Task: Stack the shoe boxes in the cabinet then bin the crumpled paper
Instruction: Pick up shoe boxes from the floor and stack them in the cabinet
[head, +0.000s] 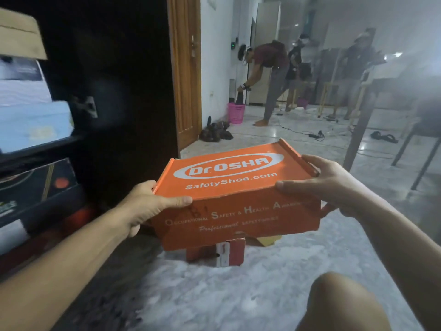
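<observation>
An orange shoe box with white lettering is held in the air above the floor, tilted slightly. My left hand grips its near left corner, thumb on the lid. My right hand holds its right end. Under it on the floor stands a red and white shoe box, with a tan cardboard piece beside it. At the left is the dark cabinet, with several boxes on its shelves: a tan one, a white one, a light blue one and a black one. No crumpled paper shows.
A wooden door frame stands behind the cabinet. A pink basket sits by the wall, with dark items on the floor nearby. Three people stand in the hazy room beyond. Dark table legs and cables are at right. My knee is at bottom.
</observation>
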